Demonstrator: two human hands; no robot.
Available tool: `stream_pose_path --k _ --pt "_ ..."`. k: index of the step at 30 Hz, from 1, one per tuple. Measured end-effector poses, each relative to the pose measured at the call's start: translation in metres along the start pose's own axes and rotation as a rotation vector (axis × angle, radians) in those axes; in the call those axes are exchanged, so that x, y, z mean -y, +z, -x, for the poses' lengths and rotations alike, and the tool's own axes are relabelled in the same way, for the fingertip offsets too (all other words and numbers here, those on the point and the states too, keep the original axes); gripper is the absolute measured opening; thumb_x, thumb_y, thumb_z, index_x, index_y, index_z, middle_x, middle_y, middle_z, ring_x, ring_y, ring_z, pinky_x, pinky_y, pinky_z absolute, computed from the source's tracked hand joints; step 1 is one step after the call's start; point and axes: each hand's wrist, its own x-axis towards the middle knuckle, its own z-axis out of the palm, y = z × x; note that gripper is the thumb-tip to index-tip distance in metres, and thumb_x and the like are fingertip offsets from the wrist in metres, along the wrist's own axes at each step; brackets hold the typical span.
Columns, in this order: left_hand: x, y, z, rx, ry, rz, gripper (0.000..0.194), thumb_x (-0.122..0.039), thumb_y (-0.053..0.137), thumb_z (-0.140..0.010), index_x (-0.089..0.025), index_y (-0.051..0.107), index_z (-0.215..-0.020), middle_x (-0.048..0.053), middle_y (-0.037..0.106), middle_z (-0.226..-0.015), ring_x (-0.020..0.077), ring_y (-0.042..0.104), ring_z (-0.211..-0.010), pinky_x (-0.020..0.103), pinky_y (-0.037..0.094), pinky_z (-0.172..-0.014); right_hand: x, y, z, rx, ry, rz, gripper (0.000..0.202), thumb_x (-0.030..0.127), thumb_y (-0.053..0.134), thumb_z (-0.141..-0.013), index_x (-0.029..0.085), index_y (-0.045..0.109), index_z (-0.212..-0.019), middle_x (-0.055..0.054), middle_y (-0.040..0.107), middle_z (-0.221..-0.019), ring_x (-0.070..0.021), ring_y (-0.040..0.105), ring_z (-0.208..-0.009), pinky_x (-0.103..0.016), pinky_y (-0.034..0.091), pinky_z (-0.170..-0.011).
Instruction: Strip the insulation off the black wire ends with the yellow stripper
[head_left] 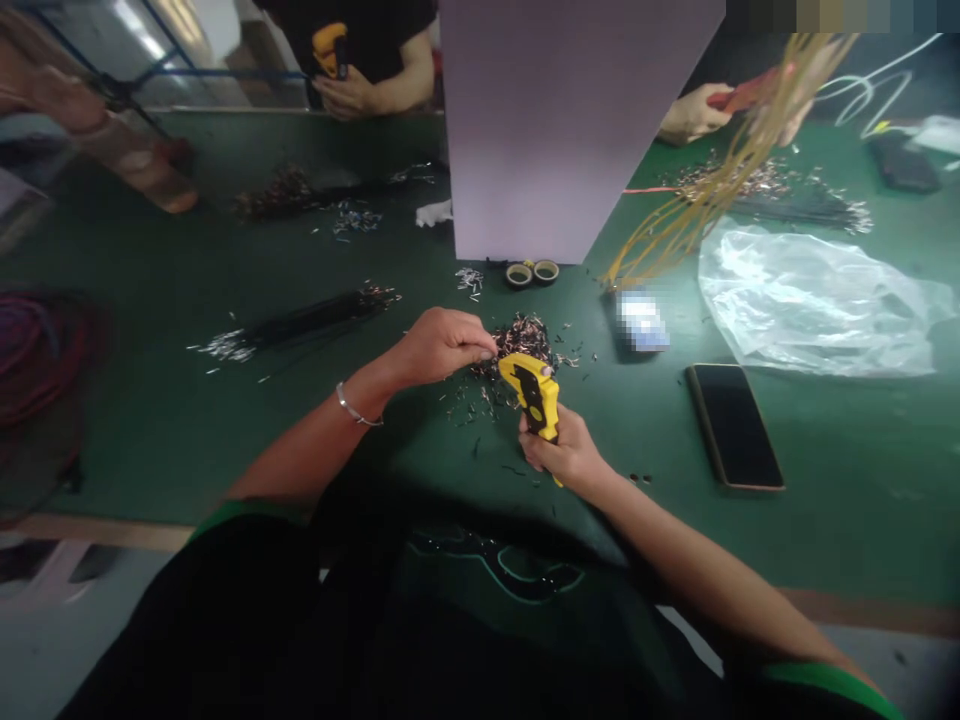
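My right hand (559, 448) is wrapped round the handle of a yellow and black hand tool (536, 395), its head pointing up and to the left. Close to that head, on its left, my left hand (450, 345) has thumb and fingers pinched together; whatever is between the fingertips is too small to make out. Under and behind both hands lies a pile of short dark and copper-coloured wire bits (529, 335). A bundle of black wires (307, 318) with bare silvery ends rests to the left of my left hand.
A tall pale panel (532, 130) stands ahead, two tape rolls (532, 272) at its foot. On the green table (420, 450) lie a phone (735, 425), a plastic bag (817, 300) and red cable coils (41, 355). Other people's hands (349, 95) work across the table.
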Motion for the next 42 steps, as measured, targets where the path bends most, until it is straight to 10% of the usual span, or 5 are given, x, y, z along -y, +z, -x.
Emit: stream_pose_path --k 23,42 --pt "-0.039 0.011 0.008 -0.278 0.11 -0.228 0.014 -0.018 0.06 -0.092 -0.021 0.073 -0.087 0.002 0.077 -0.082 0.0136 0.068 -0.074 0.027 0.052 -0.067 0.007 -0.018 -0.004 0.164 -0.027 -0.458 0.025 0.022 0.078 -0.066 0.017 0.064 -0.085 0.0 0.061 -0.069 -0.0165 0.057 -0.058 -0.035 0.05 -0.058" --pt "-0.043 0.023 0.007 -0.335 -0.135 0.045 0.011 -0.019 0.067 -0.085 -0.021 0.077 -0.081 0.003 0.078 -0.08 0.0136 0.071 -0.071 0.025 0.056 -0.067 0.008 -0.013 0.0 0.331 -0.006 -0.534 0.032 0.027 0.083 -0.068 0.017 0.064 -0.092 -0.001 0.065 -0.075 -0.0184 0.062 -0.066 -0.038 0.053 -0.066"
